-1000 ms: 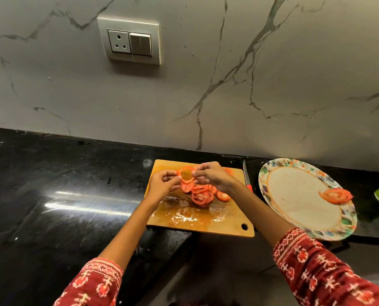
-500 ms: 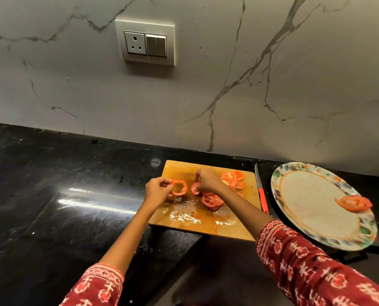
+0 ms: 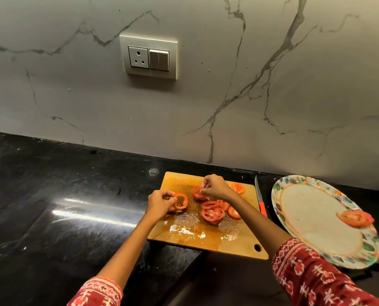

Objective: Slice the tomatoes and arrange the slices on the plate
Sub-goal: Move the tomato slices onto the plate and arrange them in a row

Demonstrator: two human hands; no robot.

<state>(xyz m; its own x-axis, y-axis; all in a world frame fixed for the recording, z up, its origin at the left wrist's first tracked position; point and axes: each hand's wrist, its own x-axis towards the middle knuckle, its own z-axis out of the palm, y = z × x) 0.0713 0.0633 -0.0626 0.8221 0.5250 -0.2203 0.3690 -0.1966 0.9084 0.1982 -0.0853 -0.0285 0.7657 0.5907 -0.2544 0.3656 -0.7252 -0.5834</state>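
Black stone table, wooden cutting board (image 3: pixel 208 239) wet with juice. Since a second ago the hands have parted: left hand (image 3: pixel 160 203) pinches a hollowed tomato ring (image 3: pixel 180 201), right hand (image 3: pixel 215 186) pinches another slice (image 3: pixel 198 193). Plate (image 3: pixel 312 217) holds one slice (image 3: pixel 354 218); plating barely begun

A black polished counter (image 3: pixel 73 195) catches a bright streak of light on its left half and runs back to a grey marble-look wall (image 3: pixel 272 85) crossed by dark veins. Set in that wall, above and left of centre, is a silver plate (image 3: pixel 148 56) holding a three-pin socket (image 3: pixel 138 57) beside a switch (image 3: pixel 159 60)
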